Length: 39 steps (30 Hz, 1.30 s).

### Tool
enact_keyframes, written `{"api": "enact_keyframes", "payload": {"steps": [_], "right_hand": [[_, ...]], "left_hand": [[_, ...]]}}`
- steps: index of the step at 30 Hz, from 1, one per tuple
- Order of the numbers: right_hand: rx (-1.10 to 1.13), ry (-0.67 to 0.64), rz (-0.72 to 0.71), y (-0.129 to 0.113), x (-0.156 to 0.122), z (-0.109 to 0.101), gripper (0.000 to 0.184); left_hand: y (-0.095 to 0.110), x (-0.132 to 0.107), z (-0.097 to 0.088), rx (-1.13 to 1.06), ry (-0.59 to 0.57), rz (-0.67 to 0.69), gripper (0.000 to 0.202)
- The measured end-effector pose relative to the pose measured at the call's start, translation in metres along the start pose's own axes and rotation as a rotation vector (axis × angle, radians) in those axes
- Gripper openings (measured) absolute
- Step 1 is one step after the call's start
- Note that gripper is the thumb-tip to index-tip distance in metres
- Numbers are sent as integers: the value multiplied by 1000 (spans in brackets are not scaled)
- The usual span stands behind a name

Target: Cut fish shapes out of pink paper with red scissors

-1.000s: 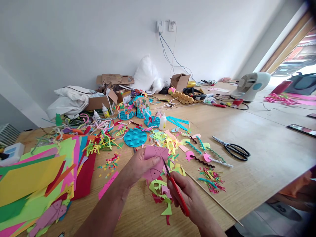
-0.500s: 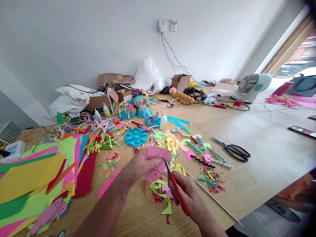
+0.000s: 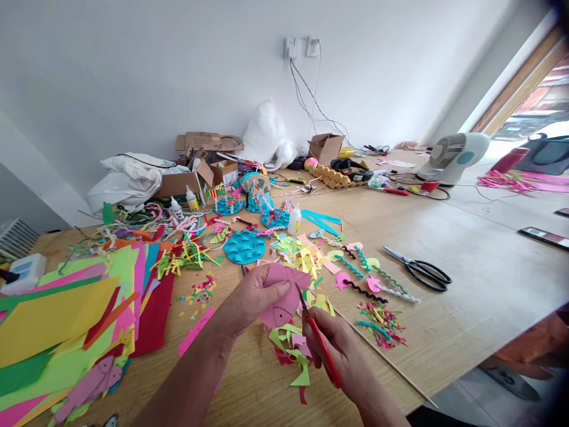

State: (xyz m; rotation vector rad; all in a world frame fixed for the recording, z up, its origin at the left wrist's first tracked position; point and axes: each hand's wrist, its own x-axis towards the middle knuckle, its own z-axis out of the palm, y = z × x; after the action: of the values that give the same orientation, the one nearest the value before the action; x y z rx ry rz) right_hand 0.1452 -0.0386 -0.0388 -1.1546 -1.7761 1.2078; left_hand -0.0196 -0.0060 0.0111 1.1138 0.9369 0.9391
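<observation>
My left hand [image 3: 251, 299] pinches a pink paper fish shape [image 3: 284, 293] with a drawn eye and mouth, held just above the wooden table [image 3: 466, 237]. My right hand [image 3: 342, 353] grips small red-handled scissors [image 3: 317, 338], whose blades touch the right edge of the pink paper. Green, yellow and pink offcuts [image 3: 291, 347] lie on the table right beneath both hands. A thin wooden stick [image 3: 384, 359] runs along the table to the right of my right hand.
Sheets of coloured paper [image 3: 66, 314] are stacked at the left. Ahead lie a blue round paper disc [image 3: 244, 246], a glue bottle [image 3: 293, 219] and pipe-cleaner pieces [image 3: 373, 281]. Black scissors [image 3: 420, 270] rest at the right, with a fan [image 3: 451, 154], a phone [image 3: 544, 236] and cardboard boxes [image 3: 195, 172] beyond.
The pink paper has turned slightly in my left hand and the scissor blades have shifted a little along its edge. Both hands stay in nearly the same place.
</observation>
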Motion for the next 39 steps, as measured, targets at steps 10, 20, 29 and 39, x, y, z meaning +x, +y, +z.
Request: {"api": "enact_keyframes", "payload": {"steps": [10, 20, 29, 39], "right_hand": [[-82, 24, -39, 0, -1, -3, 40], [157, -43, 24, 4, -1, 4, 43], [522, 64, 59, 10, 1, 26, 44], [552, 149, 50, 12, -2, 33, 55]], "left_hand": [[2, 0, 0, 34, -6, -38, 35], [-2, 1, 1, 18, 70, 0, 26], [-12, 4, 21, -231, 140, 26, 25], [-10, 4, 21, -186, 91, 0, 27]]}}
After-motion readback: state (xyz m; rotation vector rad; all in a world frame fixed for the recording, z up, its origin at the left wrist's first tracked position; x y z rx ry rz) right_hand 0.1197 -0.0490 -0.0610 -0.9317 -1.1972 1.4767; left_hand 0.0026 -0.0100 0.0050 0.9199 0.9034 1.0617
